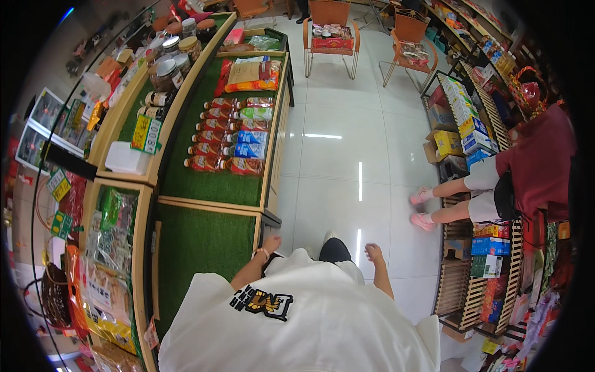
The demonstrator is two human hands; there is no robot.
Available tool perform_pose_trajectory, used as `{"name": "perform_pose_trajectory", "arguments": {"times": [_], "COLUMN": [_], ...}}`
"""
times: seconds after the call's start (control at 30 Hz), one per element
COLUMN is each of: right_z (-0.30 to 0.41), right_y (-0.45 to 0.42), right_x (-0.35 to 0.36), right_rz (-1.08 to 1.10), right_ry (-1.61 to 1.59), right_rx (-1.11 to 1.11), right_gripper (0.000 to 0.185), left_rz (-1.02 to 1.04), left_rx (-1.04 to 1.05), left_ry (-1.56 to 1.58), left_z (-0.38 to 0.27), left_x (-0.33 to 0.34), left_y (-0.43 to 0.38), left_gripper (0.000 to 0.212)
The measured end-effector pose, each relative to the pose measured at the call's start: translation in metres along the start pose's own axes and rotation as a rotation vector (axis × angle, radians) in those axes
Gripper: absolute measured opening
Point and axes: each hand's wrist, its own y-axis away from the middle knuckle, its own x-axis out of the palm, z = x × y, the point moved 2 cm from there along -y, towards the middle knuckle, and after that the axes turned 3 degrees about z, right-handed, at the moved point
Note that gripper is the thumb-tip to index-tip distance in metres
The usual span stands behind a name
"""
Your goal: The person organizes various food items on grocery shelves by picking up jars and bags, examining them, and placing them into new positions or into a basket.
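Observation:
My left hand (270,245) hangs beside the front corner of a wooden display stand (263,211), with a bracelet at the wrist. I see nothing in it, and its fingers are loosely spread. Over the tiled floor (341,149), my right hand (373,252) hangs with bent, slightly parted fingers and holds nothing. Green artificial turf (209,242) lines the stand to my left. Farther along the turf lie rows of bottled drinks (228,135), most with red labels. Beyond them are stacked food packages (253,74).
A raised shelf at left carries lidded jars (167,69), a white box (126,158) and bagged foods (104,288). Ahead stand chairs (329,14) holding goods. At right, a person in a red top (537,162) stands against slatted racks (465,297) of boxed goods.

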Motion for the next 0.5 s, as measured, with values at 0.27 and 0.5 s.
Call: {"name": "perform_pose_trajectory", "arguments": {"times": [0.27,0.5], "right_z": [-0.078,0.012], "right_y": [0.004,-0.049], "right_x": [-0.025,-0.101], "right_rz": [0.092,0.078], "right_ry": [-0.151,-0.29], "right_rx": [0.47,0.446], "right_gripper": [0.031,0.038], "left_rz": [0.354,0.374], "left_rx": [-0.126,0.058], "left_ry": [-0.358,0.262], "left_z": [0.042,-0.055], "left_x": [-0.033,-0.067], "left_y": [0.011,-0.042], "left_gripper": [0.025,0.028]}}
